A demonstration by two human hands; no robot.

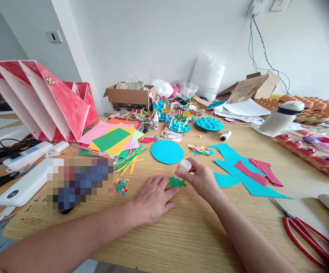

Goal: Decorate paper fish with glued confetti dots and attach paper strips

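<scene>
My right hand [202, 180] pinches a glue bottle [185, 166], tipped nozzle-down over the green cutout [177, 182]. My left hand [153, 197] lies flat on the table [193, 235], fingers spread, fingertips pressing the cutout's left edge. Blue disc [167, 151] just beyond the bottle. Blue and pink scraps [246, 172] right of my right hand. Red scissors [306, 235] farther right, near me.

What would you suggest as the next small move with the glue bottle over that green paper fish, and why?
Probably a gentle squeeze. The right hand holds the glue bottle tipped nozzle-down just above the green paper fish, and the left hand lies flat on the table, fingertips pinning the fish. I cannot tell whether any glue is on it yet.
</scene>
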